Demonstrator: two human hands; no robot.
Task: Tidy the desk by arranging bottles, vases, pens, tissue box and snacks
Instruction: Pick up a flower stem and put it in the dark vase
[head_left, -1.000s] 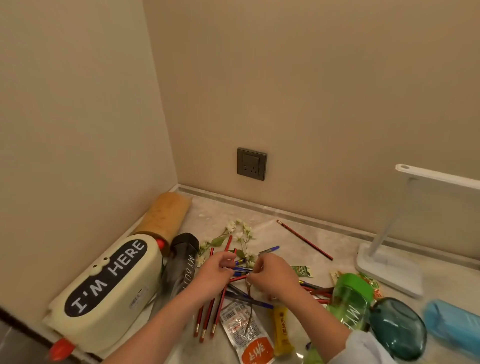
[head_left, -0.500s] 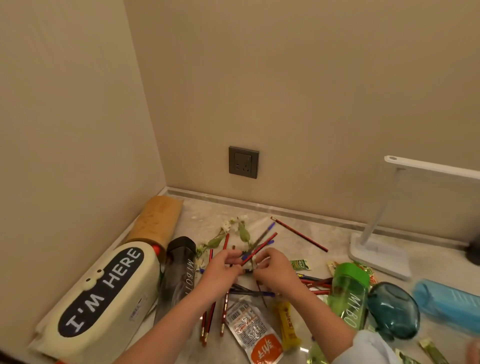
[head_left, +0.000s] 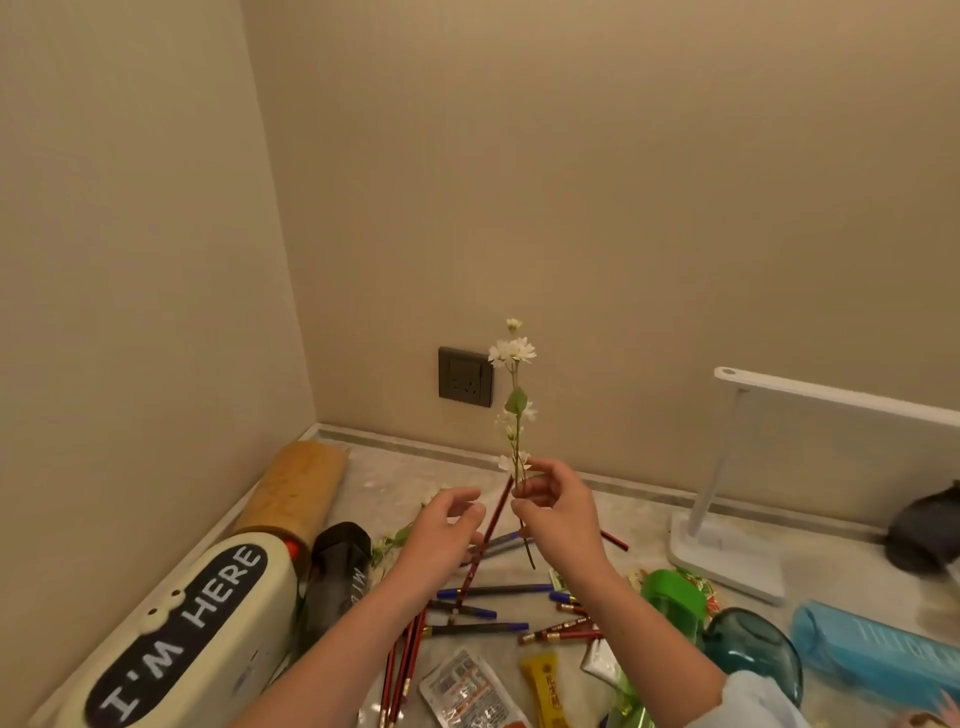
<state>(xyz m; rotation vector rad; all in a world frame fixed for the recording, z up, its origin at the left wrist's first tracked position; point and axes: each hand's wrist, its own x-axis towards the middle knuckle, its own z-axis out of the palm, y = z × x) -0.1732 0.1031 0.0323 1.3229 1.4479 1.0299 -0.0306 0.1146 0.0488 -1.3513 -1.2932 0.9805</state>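
Observation:
My right hand (head_left: 558, 512) pinches the stem of a white-flowered sprig (head_left: 514, 395) and holds it upright above the desk. My left hand (head_left: 441, 535) hovers just left of it with its fingers apart. A red pencil (head_left: 480, 545) leans tilted between both hands, its top near my right fingers; which hand holds it I cannot tell. Blue pens and red pencils (head_left: 493, 590) lie scattered below. A cream tissue box (head_left: 171, 639) reading "I'M HERE" lies at the left, beside a dark bottle (head_left: 337, 577) and a cork-coloured cylinder (head_left: 293, 488). Snack packets (head_left: 467, 691) lie near the front edge.
A green bottle (head_left: 670, 597), a teal glass vase (head_left: 753, 654) and a blue bottle (head_left: 872, 660) lie on the right. A white desk lamp (head_left: 727, 545) stands behind them, with a dark object (head_left: 924, 530) at the far right. A wall socket (head_left: 465, 376) sits behind the sprig.
Both hands rose from the pile of pens. My right hand lifted the flower sprig from the desk to upright, and a red pencil came up with it.

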